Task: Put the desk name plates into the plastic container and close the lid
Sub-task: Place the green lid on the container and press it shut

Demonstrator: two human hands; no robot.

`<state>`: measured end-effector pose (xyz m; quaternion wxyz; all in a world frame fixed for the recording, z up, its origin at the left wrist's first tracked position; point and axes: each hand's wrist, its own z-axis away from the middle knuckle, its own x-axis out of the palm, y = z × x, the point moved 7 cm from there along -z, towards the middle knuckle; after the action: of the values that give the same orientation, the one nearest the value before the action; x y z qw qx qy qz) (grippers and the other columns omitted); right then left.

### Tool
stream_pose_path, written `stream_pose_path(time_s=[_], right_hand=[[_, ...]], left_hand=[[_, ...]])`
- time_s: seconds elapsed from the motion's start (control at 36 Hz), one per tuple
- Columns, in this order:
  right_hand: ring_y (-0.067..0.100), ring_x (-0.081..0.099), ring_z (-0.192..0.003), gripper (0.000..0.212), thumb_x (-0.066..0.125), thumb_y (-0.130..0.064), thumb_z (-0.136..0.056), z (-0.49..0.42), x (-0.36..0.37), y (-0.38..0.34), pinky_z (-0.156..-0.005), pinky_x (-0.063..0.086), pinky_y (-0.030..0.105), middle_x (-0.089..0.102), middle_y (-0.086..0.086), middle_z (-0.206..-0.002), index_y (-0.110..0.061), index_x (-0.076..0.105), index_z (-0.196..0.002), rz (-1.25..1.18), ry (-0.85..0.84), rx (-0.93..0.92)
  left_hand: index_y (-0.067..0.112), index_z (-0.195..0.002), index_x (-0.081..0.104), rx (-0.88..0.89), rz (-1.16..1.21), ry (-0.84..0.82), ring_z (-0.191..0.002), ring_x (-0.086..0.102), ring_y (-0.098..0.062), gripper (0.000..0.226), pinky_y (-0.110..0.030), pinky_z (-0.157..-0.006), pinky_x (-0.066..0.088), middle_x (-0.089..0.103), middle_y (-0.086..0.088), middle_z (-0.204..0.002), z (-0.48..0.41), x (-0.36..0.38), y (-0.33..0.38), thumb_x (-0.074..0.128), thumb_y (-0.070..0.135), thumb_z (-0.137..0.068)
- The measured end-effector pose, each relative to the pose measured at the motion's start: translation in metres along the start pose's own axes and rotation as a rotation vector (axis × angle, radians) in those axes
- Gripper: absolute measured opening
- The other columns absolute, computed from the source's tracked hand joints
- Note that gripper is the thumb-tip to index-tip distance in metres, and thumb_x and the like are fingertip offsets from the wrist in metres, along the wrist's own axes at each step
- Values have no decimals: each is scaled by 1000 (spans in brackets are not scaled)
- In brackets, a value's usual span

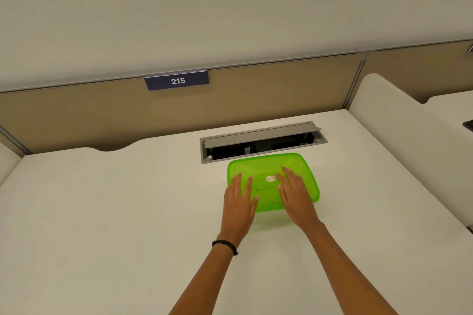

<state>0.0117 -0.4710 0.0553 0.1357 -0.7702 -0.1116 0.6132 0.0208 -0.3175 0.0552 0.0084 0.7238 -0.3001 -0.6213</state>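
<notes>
White desk [102, 212], green-lidded container [263, 167] on it

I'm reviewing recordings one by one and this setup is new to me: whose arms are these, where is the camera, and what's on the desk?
No machine here: a person wears a camera on the head, so this one picture looks down along their own arms. The left hand, with a dark wristband, and the right hand lie flat, fingers straight, on a green lid. Nothing is gripped; they seem to press it shut. The container beneath is hidden, so its contents cannot be seen. It sits on a pale desk, just before an open cable hatch. A blue sign reading 215 hangs on the partition behind.
</notes>
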Motion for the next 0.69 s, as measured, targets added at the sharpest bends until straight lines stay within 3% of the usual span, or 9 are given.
stream_pose_path(time_s=[0.08, 0.17, 0.22, 0.31, 0.42, 0.56, 0.69], right_hand=[[25, 38, -137, 43, 35, -28, -97, 20, -1, -4, -116, 19, 43, 43, 9, -146, -12, 49, -134, 0, 35, -100], [22, 39, -137, 54, 22, -43, -98, 42, 6, 1, -117, 10, 39, 46, 7, -144, -14, 49, -134, 53, 10, -122], [19, 32, -137, 54, 16, -42, -99, 49, 9, 6, -117, 5, 38, 46, 7, -144, -17, 45, -137, 67, 3, -96], [19, 29, -136, 50, 11, -36, -100, 48, 11, 12, -117, 3, 40, 46, 8, -144, -20, 38, -138, 68, 6, -43], [20, 27, -136, 53, 7, -35, -100, 34, 10, 21, -116, 1, 39, 46, 8, -144, -19, 41, -138, 74, -9, -14], [19, 25, -136, 59, 3, -37, -99, 10, 4, 35, -115, -2, 36, 46, 8, -144, -18, 45, -137, 80, -33, -2], [25, 34, -138, 60, 2, -39, -98, -12, 6, 49, -115, 4, 41, 41, 5, -148, -21, 40, -140, 75, -52, -9]], left_hand=[[20, -147, 23, 109, 23, -99, -147, 2, -30, 55, -46, -119, 0, 9, -10, -158, 10, 14, 9, 36, 42, -98], [24, -148, 18, 155, -53, -154, -147, 2, -28, 58, -53, -113, -12, 9, -6, -159, 12, 23, 11, 34, 47, -97], [25, -148, 17, 155, -88, -155, -147, 6, -28, 58, -55, -112, -10, 12, -4, -158, 10, 25, 11, 35, 46, -97], [22, -145, 28, 165, -136, -124, -143, 22, -31, 57, -60, -112, 10, 26, -6, -155, 4, 25, 14, 43, 43, -94], [22, -145, 29, 139, -125, -111, -142, 24, -31, 57, -58, -113, 15, 28, -6, -154, -11, 31, 17, 45, 43, -94], [23, -147, 22, 95, -80, -141, -146, 12, -29, 58, -52, -117, 4, 18, -5, -157, -36, 41, 22, 39, 44, -96], [25, -148, 14, 68, -82, -177, -147, 4, -25, 58, -46, -119, -3, 9, -3, -159, -60, 49, 24, 35, 44, -97]])
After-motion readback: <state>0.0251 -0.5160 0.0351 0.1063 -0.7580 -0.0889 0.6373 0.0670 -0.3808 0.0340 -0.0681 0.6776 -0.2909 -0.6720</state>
